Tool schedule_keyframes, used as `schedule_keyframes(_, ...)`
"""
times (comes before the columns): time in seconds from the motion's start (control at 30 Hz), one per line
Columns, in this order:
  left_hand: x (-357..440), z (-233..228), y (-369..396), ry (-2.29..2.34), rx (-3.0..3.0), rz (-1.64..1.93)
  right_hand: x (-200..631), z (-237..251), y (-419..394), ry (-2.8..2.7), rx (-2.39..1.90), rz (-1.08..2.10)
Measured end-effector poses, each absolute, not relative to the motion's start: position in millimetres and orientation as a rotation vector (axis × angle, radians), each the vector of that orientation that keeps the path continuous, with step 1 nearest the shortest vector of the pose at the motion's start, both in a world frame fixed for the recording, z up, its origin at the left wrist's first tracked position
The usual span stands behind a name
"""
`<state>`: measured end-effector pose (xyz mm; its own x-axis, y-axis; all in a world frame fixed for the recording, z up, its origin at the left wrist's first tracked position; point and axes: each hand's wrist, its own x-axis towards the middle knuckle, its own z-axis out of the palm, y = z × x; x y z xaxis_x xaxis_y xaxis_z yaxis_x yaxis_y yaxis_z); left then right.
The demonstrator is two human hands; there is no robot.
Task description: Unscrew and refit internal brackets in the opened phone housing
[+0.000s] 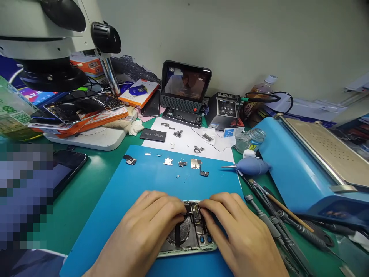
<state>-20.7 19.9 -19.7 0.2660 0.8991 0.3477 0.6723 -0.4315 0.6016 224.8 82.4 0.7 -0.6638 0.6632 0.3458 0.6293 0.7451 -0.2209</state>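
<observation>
Phone [187, 234] open, parts [184, 163] laid out at twelve o'clock; my left hand [147, 231] and right hand [239, 234] press fingertips onto its board, gripping nothing.

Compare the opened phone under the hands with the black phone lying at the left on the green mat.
The opened phone shows its inner parts and lies on the blue mat, touched by the left hand and right hand. The black phone is closed, untouched. Both lie flat.
</observation>
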Motion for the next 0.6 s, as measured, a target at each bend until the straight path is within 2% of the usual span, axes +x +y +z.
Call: schedule_keyframes(0.6, -25.8, -20.5, 16.5, 1.415, 2.227, 0.934, 223.4, -1.7, 84.4, -2.426, -0.977, 0.164)
